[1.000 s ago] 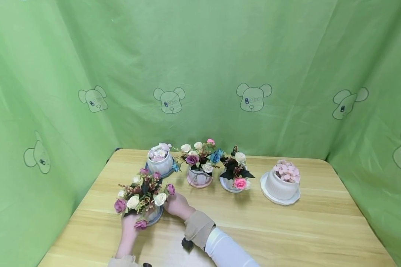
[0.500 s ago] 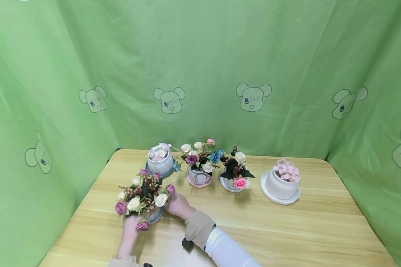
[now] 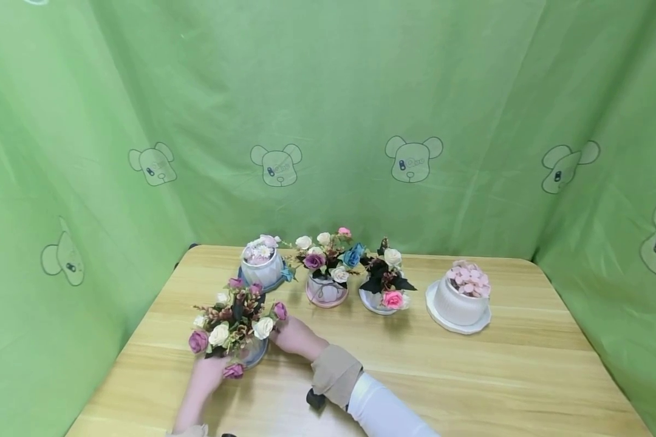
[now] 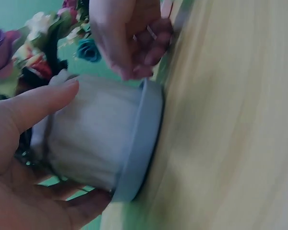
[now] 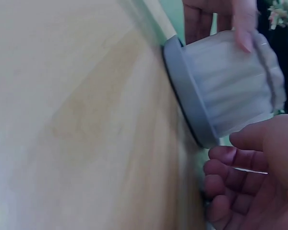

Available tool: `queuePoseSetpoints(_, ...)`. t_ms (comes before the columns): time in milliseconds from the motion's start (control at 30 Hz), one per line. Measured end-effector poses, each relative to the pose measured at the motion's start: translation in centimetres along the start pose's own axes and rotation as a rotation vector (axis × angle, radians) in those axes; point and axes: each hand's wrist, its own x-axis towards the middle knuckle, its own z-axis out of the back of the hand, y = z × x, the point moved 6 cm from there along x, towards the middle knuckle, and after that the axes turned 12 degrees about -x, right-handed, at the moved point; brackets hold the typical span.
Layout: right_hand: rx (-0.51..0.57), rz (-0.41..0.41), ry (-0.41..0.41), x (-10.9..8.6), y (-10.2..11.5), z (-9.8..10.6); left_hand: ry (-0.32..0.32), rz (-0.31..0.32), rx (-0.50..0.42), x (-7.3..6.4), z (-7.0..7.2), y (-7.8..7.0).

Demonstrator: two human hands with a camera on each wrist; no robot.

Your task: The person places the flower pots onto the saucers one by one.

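Observation:
A pale ribbed flowerpot (image 4: 93, 129) stands on a blue-grey saucer (image 4: 143, 139) at the table's left front. Purple and white artificial roses (image 3: 218, 334) fill it and hide much of the pot in the head view. My left hand (image 3: 210, 371) is at its near left side. In the left wrist view, that hand's straight thumb overlaps the pot's wall, with the relaxed fingers along the other side. On the right of the pot is my right hand (image 3: 296, 337). Its fingers (image 5: 223, 187) are loosely curled by the saucer's edge and hold nothing.
Behind stand a pot of pale purple flowers (image 3: 262, 267) on a blue saucer, a mixed-rose pot (image 3: 325, 290) on a pink saucer, and a dark-leaved rose pot (image 3: 384, 285). Farther right, a white pot of pink flowers (image 3: 461, 300) sits on the wooden table (image 3: 503, 382). Green curtains surround it.
Both forearms have drawn apart slightly, the left moving left and toward me, the right shifting right. The flowerpot has barely moved since half a second ago.

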Motion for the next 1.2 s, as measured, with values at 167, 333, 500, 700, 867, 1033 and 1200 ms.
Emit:
queuePoseSetpoints(167, 0.067, -0.053, 0.044, -0.6, -0.9, 1.7, 0.070, 0.243, -0.012, -1.7, 2.0, -8.4)
queuePoseSetpoints(333, 0.042, 0.007, 0.044, -1.2, -1.6, 3.8, 0.161, 0.224, -0.090, -2.0, 3.2, -9.0)
queuePoseSetpoints(500, 0.037, 0.036, 0.036, -2.4, -2.4, 6.1, 0.223, 0.294, -0.049, -2.3, 4.9, -9.3)
queuePoseSetpoints(700, -0.006, 0.067, -0.023, -4.1, -3.3, 9.2, 0.232, 0.311, 0.083, -2.3, 7.2, -11.0)
queuePoseSetpoints(867, -0.015, 0.100, -0.097, -5.8, -4.2, 12.2, 0.215, 0.275, 0.130, -1.8, 8.7, -13.4)
queuePoseSetpoints(1033, 0.005, 0.064, -0.126, -8.0, -6.0, 15.3, 0.192, 0.139, 0.181, -0.6, 9.5, -17.0)
queuePoseSetpoints(1200, -0.027, -0.002, -0.178, -10.7, -8.7, 18.6, 0.179, -0.040, 0.230, 1.2, 9.2, -21.2)
